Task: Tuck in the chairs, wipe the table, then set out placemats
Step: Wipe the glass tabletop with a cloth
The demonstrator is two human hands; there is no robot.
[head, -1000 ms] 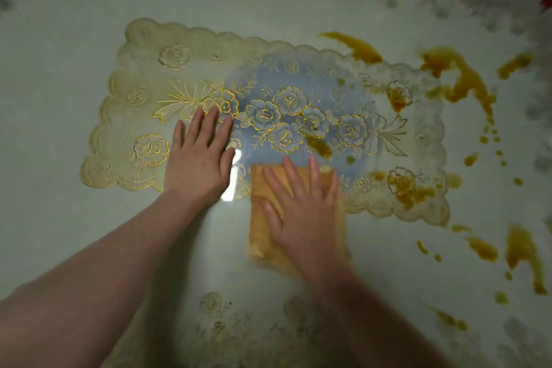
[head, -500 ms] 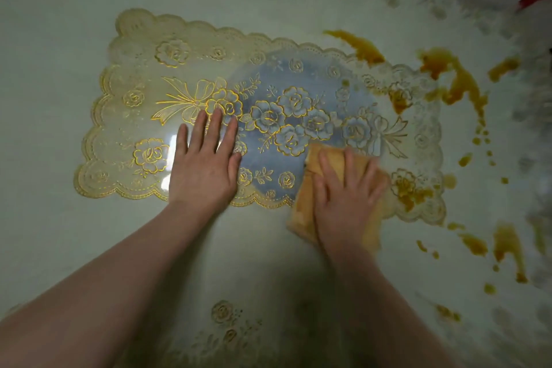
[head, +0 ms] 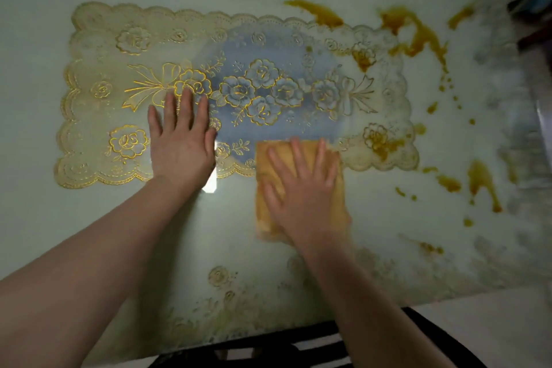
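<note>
Fingers (head: 187, 107) of left hand (head: 182, 152) straight, close together, flat on mat (head: 98, 140), gripping nothing | mat (gold roses, blue oval centre) lies on table (head: 35, 218) | right hand (head: 301, 197) at 3 o'clock of left, fingers spread, pressing cloth (head: 309, 151) across mat's 5 o'clock edge | stains (head: 418, 36) on table at mat's 1–4 o'clock

1 head view, looking steeply down, close over table (head: 89, 233)
</note>
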